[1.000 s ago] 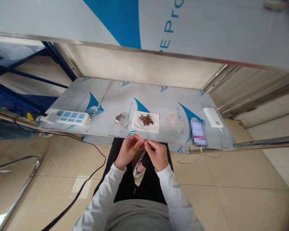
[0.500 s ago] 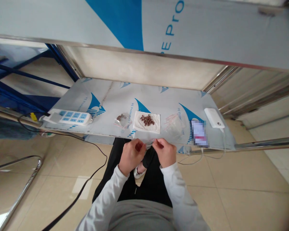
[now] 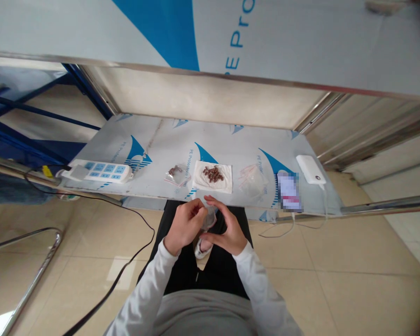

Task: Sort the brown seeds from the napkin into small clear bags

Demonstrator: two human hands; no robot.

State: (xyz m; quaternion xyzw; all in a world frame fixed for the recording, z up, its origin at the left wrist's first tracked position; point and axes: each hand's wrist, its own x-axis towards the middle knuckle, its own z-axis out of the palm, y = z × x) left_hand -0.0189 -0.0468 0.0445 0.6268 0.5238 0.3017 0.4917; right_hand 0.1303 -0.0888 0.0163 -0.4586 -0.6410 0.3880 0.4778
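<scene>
In front of the shelf's near edge, my left hand (image 3: 186,225) is closed and pinches a small clear plastic bag (image 3: 210,219). My right hand (image 3: 231,231) is just to the right of the bag, its thumb and fingers spread apart in a C shape; whether a fingertip touches the bag I cannot tell. Beyond the hands, a heap of small brown pieces (image 3: 213,174) rests on a folded white cloth or tissue (image 3: 221,187). Left of it lies a clear zip bag (image 3: 175,177) holding some brown pieces. Several flat clear bags (image 3: 252,181) are spread to the right.
A white power strip (image 3: 103,171) lies at the shelf's left end, its black cable hanging down. At the right are a phone (image 3: 289,192) with a blurred screen and a white power bank (image 3: 311,170) with a cable. An upper film-covered shelf (image 3: 283,51) overhangs behind.
My right hand has gone from a pinch at the bag to spread fingers. The bag now hangs lower between the hands, held by the left. My head view has shifted slightly.
</scene>
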